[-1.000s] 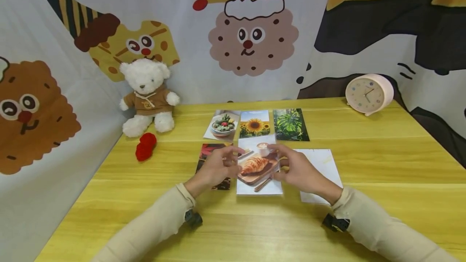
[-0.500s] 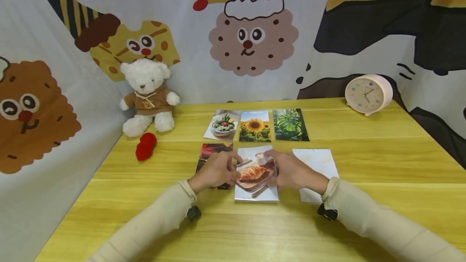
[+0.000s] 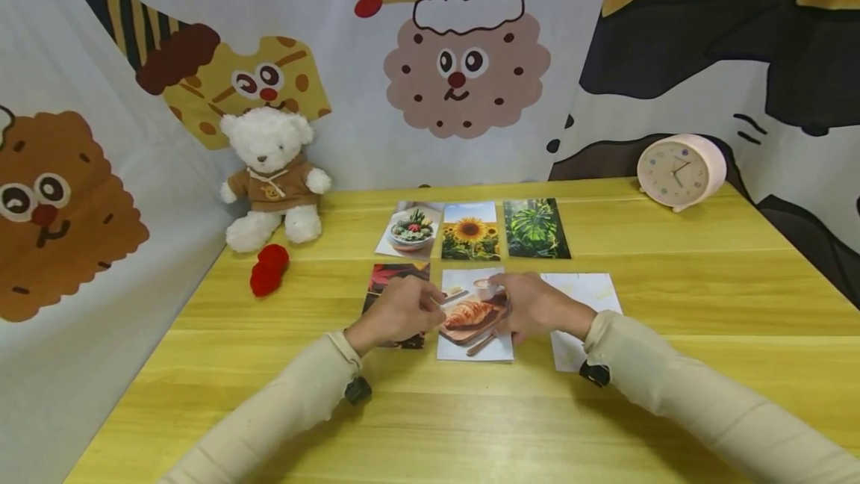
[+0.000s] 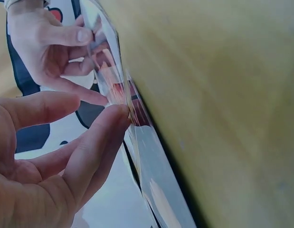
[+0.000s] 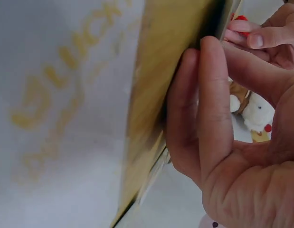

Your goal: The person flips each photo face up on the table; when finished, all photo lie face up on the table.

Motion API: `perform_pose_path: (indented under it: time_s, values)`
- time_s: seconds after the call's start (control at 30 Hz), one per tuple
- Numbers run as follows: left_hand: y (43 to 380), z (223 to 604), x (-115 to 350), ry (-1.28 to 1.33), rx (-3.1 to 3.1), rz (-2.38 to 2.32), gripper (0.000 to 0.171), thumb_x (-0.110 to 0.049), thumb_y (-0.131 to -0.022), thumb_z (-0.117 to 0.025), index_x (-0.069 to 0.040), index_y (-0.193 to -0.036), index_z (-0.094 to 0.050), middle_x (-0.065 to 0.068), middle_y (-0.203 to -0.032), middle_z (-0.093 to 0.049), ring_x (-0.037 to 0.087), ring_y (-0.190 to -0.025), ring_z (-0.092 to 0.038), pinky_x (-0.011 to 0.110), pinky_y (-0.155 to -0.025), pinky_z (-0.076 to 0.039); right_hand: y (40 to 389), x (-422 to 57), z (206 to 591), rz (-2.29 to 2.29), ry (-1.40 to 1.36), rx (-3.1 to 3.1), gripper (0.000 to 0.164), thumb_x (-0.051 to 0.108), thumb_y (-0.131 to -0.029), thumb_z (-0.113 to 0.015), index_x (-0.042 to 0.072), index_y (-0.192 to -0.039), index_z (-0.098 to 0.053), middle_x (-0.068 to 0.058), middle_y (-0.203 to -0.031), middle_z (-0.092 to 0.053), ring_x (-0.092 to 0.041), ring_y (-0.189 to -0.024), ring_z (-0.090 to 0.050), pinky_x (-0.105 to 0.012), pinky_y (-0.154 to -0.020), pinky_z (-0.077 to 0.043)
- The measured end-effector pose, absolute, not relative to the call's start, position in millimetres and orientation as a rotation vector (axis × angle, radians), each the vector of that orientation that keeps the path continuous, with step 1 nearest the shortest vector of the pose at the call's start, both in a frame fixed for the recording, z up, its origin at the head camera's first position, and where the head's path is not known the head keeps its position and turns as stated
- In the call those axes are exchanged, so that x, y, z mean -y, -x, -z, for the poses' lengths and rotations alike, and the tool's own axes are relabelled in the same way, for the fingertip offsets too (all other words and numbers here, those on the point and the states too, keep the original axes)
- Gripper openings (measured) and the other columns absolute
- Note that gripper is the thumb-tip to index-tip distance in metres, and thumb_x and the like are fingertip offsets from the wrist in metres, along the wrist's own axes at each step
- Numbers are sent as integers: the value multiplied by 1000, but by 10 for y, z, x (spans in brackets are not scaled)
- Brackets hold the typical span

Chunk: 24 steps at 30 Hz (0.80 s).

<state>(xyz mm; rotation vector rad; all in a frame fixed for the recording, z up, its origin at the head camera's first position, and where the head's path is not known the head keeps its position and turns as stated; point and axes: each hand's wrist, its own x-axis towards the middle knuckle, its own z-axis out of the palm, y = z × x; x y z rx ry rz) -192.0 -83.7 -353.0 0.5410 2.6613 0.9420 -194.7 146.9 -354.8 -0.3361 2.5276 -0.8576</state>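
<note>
A croissant postcard (image 3: 470, 320) is close over the table or on it, in the front row. My left hand (image 3: 399, 312) is at its left edge. In the left wrist view my left fingertips (image 4: 119, 111) touch that edge, thumb held apart. My right hand (image 3: 537, 305) grips the right edge, index finger near the printed cup. In the right wrist view two right fingers (image 5: 214, 90) bend against that side. A dark red-leaf card (image 3: 383, 275) lies partly under my left forearm and hand; a white card (image 3: 571, 353) with yellow writing lies beneath my right wrist.
Behind, a row holds a succulent card (image 3: 411, 230), a sunflower card (image 3: 470, 231) and a green-leaf card (image 3: 537, 228). A white teddy bear (image 3: 272, 185) sits at back left by a red fuzzy object (image 3: 269, 271). A pink alarm clock (image 3: 681, 172) stands back right.
The croissant postcard has come down from over the row behind, first toward me, then slightly away into the front row. Both hands moved with it; my right hand has closed in on its edge.
</note>
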Motion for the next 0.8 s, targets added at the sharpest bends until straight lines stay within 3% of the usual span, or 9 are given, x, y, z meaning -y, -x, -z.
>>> perform_pose_path:
  time_s: [0.27,0.57,0.7,0.8]
  values:
    - [1910,3528,828,-563,-2691,-931,23,-13,-89,-73,-1,-108,-75,10,-98,-78,20,-89,-75,30,-76,-61,1995,-1447,3524,712,411,-2590,83,8,-79,-84,7,-151,-43,-26,-131,-63,-15,-53,-65,-26,-50,-56]
    - [1886,3518,841,-618,-2719,-905,21,-11,-89,-72,0,-106,-74,12,-98,-78,21,-88,-75,30,-77,-61,1998,-1436,3529,627,461,-2637,71,14,-82,-82,6,-145,-51,-23,-120,-68,-16,-49,-63,-25,-45,-52]
    - [1875,3504,838,-739,-2839,-847,21,-9,-88,-71,0,-106,-73,10,-89,-78,17,-75,-74,29,-69,-59,1976,-1470,3482,601,489,-2661,69,25,-90,-76,8,-149,-46,-13,-93,-72,-12,-49,-57,-26,-49,-49]
    - [1849,3466,807,-833,-2914,-845,18,-9,-88,-68,0,-103,-73,9,-84,-78,16,-70,-72,29,-65,-57,1929,-1546,3420,607,542,-2695,69,32,-94,-71,6,-151,-43,-2,-73,-67,-9,-54,-55,-26,-54,-46]
